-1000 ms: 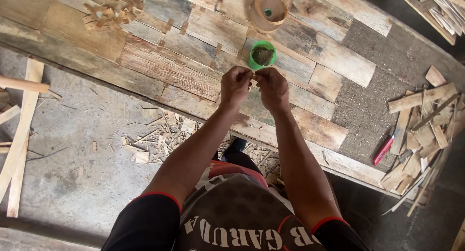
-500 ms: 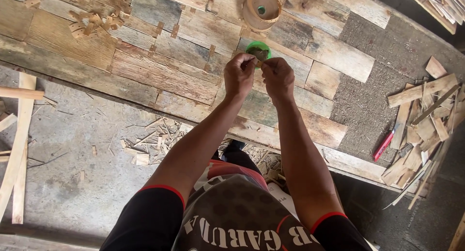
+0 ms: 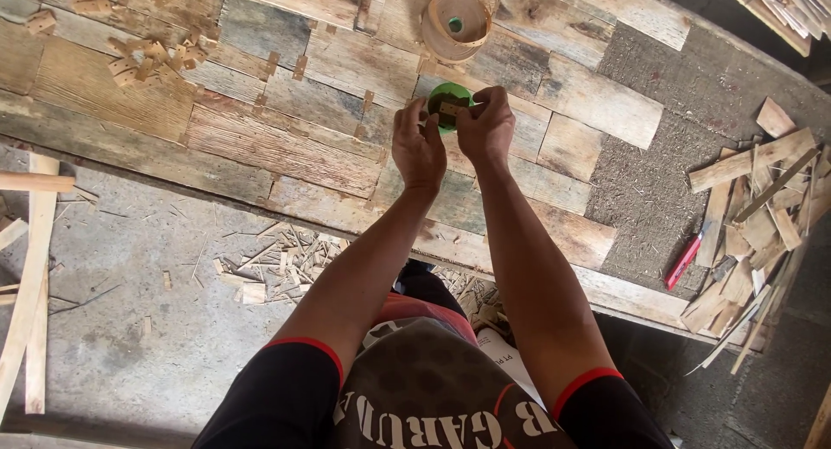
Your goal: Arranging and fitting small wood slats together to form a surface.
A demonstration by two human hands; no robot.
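Both my hands are stretched out over a mosaic panel of reclaimed wood pieces (image 3: 286,146). My left hand (image 3: 417,144) and my right hand (image 3: 486,124) meet at a small green round container (image 3: 447,96) that rests on the panel. Between the fingertips of both hands sits a small wood chip (image 3: 448,109), held just over the green container. Just beyond it stands a round wooden tub (image 3: 456,23) with a green blob inside.
Small wood blocks (image 3: 138,59) lie scattered on the panel's far left. A pile of wood offcuts (image 3: 753,215) and a red cutter knife (image 3: 684,260) lie on the rough bare board at right. Long slats (image 3: 33,276) and shavings (image 3: 277,263) lie on the concrete floor.
Both hands have moved forward over the panel and lowered onto the green container. The view has shifted so the panel sits lower in the picture.
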